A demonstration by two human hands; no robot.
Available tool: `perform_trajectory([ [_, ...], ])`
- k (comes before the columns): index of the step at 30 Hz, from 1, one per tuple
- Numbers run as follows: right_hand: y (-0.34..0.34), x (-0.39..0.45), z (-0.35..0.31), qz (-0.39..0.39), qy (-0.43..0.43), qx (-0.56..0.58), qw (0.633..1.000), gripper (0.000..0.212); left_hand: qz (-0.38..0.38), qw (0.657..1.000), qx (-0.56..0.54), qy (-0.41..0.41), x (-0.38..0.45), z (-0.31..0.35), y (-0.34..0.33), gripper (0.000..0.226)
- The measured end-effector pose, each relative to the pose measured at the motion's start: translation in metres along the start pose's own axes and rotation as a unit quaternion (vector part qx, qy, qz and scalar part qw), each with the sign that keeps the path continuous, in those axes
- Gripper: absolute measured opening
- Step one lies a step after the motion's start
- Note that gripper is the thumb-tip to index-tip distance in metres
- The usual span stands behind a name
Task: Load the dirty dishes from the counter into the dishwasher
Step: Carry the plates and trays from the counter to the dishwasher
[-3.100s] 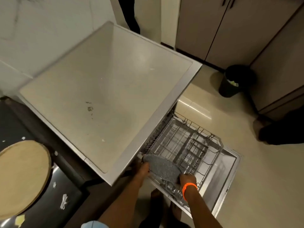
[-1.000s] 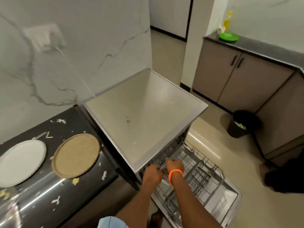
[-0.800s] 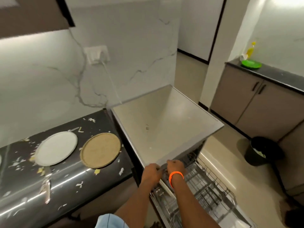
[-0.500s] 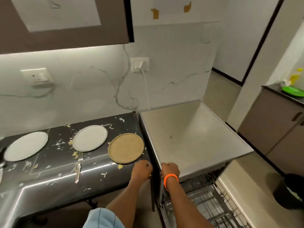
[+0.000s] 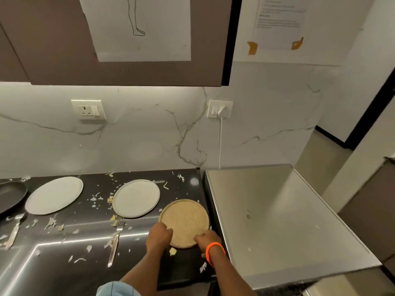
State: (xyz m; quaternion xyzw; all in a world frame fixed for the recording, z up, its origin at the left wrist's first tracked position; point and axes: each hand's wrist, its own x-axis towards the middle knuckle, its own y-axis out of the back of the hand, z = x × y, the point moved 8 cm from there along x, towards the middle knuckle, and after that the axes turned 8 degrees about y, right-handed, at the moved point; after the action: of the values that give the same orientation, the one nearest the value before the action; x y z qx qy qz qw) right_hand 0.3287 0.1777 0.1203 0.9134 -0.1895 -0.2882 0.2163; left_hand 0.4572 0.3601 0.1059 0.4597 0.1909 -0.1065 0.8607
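Dishwasher top (image 5: 277,221), the broad brushed-steel slab on the right, is now sitting idle, because the person has turned away from the open rack below it and is facing the black speckled counter (image 5: 64,253) again. That counter is still carrying most of the load: two round pale grey plates (image 5: 136,198) lying flat and apart, a dark pan (image 5: 10,195) at the far left edge, and scraps scattered all over. Nearest the machine, the round tan woven-looking plate (image 5: 184,222) is lying flat by the counter's right end, and both hands, which a moment ago were down at the rack, are now closing on its near rim. The left hand (image 5: 159,235) is curling its fingers over the left side of the rim; the right hand (image 5: 206,238), with an orange wristband (image 5: 214,251), is pinching the right side. So one dish seems stowed and this plate is likely going next. Smaller still, a steel fork (image 5: 116,238) is waiting left of the hands.
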Motion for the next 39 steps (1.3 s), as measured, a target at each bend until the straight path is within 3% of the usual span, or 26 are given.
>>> perform_trajectory([
  [6, -0.016, 0.033, -0.01, -0.037, -0.002, -0.064, 0.997, 0.014, 0.004, 0.998, -0.018, 0.057, 0.044, -0.006, 0.004, 0.03],
  [17, -0.007, 0.066, -0.004, 0.003, -0.008, -0.091, 0.996, 0.012, -0.031, 0.996, -0.038, 0.079, 0.094, -0.016, -0.011, 0.023],
  [21, 0.002, 0.067, -0.003, 0.07, -0.011, -0.037, 0.997, 0.014, -0.023, 0.988, -0.13, 0.085, 0.1, -0.015, -0.01, 0.04],
  [24, 0.007, 0.067, 0.002, 0.146, -0.012, 0.012, 0.989, 0.039, -0.015, 0.981, -0.172, 0.084, 0.099, -0.014, -0.009, 0.044],
  [29, 0.012, 0.052, -0.007, 0.164, 0.019, 0.116, 0.979, 0.031, -0.096, 0.938, -0.277, 0.184, 0.1, -0.032, -0.026, 0.032],
  [32, 0.018, 0.046, -0.011, 0.168, 0.037, 0.143, 0.975, 0.032, -0.108, 0.926, -0.312, 0.18, 0.094, -0.025, -0.025, 0.029],
  [39, 0.067, 0.023, 0.014, 0.246, 0.007, 0.188, 0.951, 0.026, -0.108, 0.951, -0.274, 0.094, 0.053, 0.029, -0.021, 0.019],
])
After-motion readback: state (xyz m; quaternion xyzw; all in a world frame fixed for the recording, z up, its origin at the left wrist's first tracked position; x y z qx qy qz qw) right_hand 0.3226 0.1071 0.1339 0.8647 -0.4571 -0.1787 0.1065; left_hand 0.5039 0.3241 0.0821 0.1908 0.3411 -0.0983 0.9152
